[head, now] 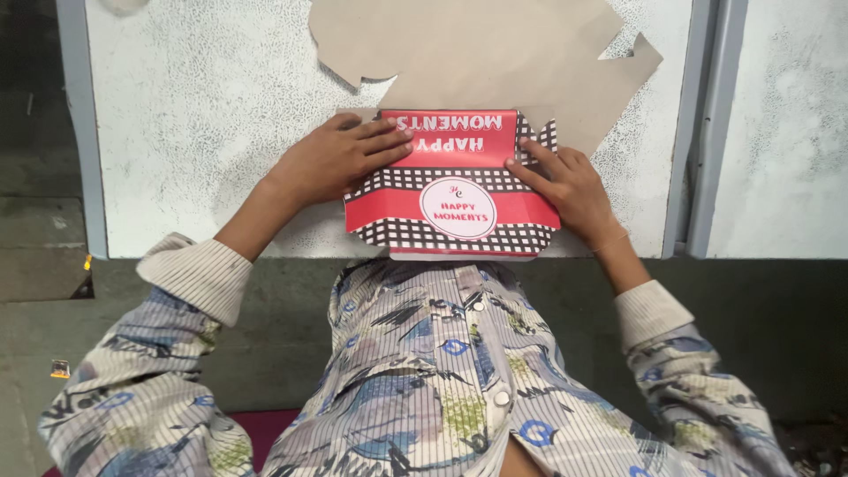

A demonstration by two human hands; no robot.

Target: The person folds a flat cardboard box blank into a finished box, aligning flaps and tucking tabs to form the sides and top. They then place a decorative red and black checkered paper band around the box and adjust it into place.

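A flat red cardboard box blank (450,190) with black-and-white checked bands and a white round label lies at the near edge of a white speckled table (194,132). My left hand (340,159) lies palm down on its left side, fingers spread onto the red upper flap. My right hand (570,185) presses its fingers on the right edge of the blank, by the checked flap. Both hands hold the blank flat against the table.
Plain brown cardboard sheets (495,53) lie beyond the blank, partly under it. A grey metal rail (707,132) runs along the table's right side, with another white surface (786,124) past it. Grey floor (35,221) lies to the left.
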